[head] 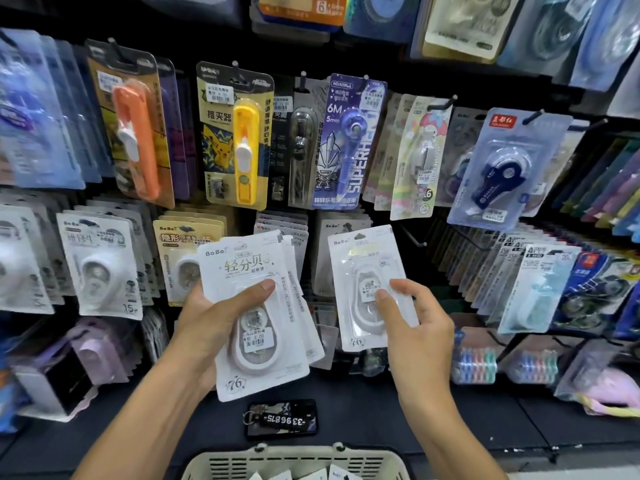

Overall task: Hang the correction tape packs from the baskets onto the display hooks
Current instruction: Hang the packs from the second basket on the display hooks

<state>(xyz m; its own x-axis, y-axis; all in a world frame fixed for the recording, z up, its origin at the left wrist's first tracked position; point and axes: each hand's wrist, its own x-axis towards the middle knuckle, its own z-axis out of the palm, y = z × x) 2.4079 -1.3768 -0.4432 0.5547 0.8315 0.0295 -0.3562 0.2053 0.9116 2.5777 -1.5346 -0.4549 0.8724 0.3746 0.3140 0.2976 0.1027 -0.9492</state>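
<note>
The left hand [221, 317] grips a stack of packs [256, 306] above the basket [294, 462], the right hand [412, 313] pinches one pack [367, 282], which may miss its hook and fall if tilted.

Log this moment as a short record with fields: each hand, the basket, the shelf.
left hand: grips a fanned stack of white correction tape packs
right hand: pinches one white correction tape pack, raised toward the display
basket: beige slotted plastic, more packs inside
shelf: black ledge, black phone with key tag lying on it
</note>
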